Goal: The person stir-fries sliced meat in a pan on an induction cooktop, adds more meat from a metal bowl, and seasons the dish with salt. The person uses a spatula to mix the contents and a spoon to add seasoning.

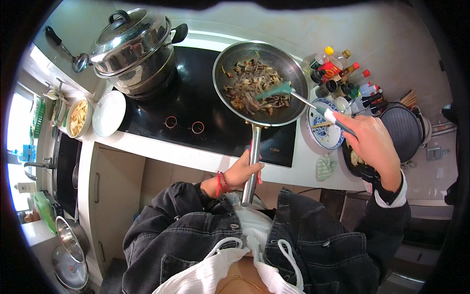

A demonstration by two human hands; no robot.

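A metal wok with a textured inner surface sits at the right of the black cooktop. My left hand grips its steel handle. In the wok lies a heap of brown and greyish cooked strips, too mixed to name exactly. My right hand is closed around the grip of a turner with a green head. That head rests among the strips on the wok's right side. Below the turner's shaft stands a blue-and-white patterned bowl, with chopsticks across it.
A lidded steel steamer pot occupies the cooktop's left. Beside it are a white plate and a bowl of pale strips. Several sauce bottles crowd the right, near an open electric griddle. A folded cloth lies near the counter edge.
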